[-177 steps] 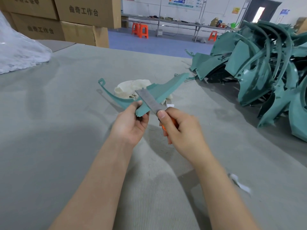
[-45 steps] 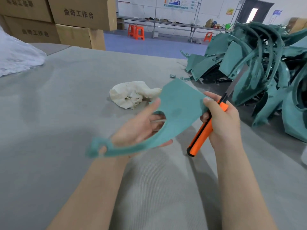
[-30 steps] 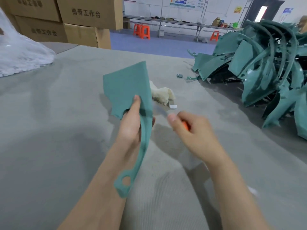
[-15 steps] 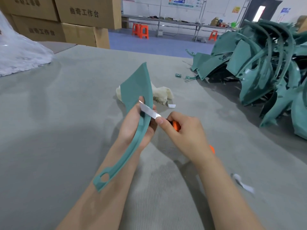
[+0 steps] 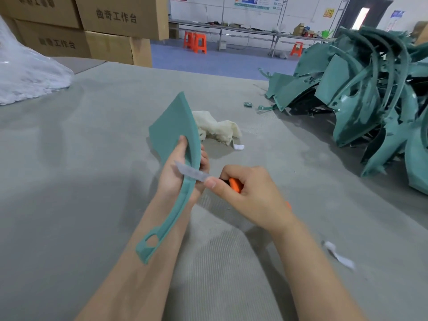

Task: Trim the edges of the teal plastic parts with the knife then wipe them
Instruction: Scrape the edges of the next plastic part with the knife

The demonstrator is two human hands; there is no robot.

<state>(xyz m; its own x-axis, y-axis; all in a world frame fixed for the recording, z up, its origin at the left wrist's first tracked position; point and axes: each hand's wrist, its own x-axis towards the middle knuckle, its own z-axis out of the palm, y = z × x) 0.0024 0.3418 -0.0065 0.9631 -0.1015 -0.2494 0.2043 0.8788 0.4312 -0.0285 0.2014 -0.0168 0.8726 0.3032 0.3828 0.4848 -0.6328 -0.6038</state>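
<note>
My left hand [image 5: 178,179] grips a teal plastic part [image 5: 173,133] upright above the grey table; its wide blade points up and its narrow looped tail runs down over my forearm. My right hand [image 5: 250,198] holds an orange-handled knife [image 5: 235,185], forefinger pressed along the grey blade [image 5: 190,172], which lies across the part's right edge just below my left fingers. A crumpled cream cloth [image 5: 217,127] lies on the table behind the part.
A big heap of teal plastic parts [image 5: 370,93] fills the table's right side. A white plastic bag [image 5: 25,75] sits far left, cardboard boxes [image 5: 111,26] behind it. Small white scraps [image 5: 339,256] lie by my right forearm and near the cloth [image 5: 238,147].
The part was turned from flat to upright with its tail toward me. Over the last half second the blade slid a little lower along the part's right edge.
</note>
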